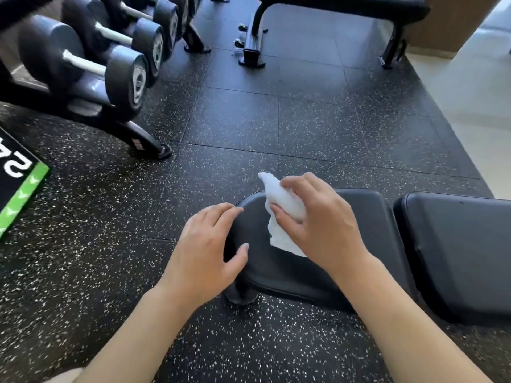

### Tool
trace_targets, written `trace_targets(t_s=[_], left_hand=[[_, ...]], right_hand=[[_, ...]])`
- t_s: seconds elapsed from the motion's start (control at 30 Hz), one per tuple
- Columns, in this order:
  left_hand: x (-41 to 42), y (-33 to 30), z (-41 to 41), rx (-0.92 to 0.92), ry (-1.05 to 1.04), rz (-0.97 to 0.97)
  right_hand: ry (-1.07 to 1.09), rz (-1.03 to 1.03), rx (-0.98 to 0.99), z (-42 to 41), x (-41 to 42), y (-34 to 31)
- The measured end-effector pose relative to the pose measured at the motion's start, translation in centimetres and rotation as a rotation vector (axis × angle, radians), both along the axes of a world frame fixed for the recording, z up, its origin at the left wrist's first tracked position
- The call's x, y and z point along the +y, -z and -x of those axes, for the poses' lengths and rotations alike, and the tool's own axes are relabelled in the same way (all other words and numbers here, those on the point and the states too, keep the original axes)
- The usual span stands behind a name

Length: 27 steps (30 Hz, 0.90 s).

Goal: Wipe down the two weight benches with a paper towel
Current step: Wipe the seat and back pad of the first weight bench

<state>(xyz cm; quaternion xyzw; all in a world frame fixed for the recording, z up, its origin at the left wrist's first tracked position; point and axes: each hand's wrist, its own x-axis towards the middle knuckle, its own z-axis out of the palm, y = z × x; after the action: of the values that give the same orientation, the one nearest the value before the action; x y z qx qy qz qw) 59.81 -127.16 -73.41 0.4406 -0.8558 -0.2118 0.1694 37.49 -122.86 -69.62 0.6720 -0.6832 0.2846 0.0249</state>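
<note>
Paper towel (pixel 282 205) (crumpled) lengthwise away, upward

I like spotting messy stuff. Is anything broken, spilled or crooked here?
Nothing stands out. The near bench pads look whole, the dumbbells sit lined up on their rack, and the far bench stands level. The right hand holds the paper towel over the seat; the left hand hovers at its edge.
</note>
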Motion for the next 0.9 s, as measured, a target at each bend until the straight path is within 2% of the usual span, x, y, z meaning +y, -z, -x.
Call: trace_targets(t_s=[0.23, 0.4, 0.67, 0.8, 0.9], left_hand=[[-0.1, 0.6, -1.0, -0.033, 0.010, 0.003], [-0.4, 1.3, -2.1, -0.049, 0.026, -0.007], [-0.9, 1.9, -3.4, -0.019, 0.095, -0.059], [-1.1, 2.1, -3.1, -0.002, 0.109, -0.079], [-1.4, 2.2, -2.7, 0.003, 0.105, -0.087]], right_hand=[[-0.016, -0.066, 0.071, -2.5, -2.5, 1.5], [-0.068, -0.130, 0.167, -4.2, -1.0, 3.1], [-0.156, -0.112, 0.156, -4.9, 2.4, 3.9], [0.008, -0.097, 0.172, -2.2, -1.3, 3.8], [0.186, -0.155, 0.092, 0.1, -3.9, 3.3]])
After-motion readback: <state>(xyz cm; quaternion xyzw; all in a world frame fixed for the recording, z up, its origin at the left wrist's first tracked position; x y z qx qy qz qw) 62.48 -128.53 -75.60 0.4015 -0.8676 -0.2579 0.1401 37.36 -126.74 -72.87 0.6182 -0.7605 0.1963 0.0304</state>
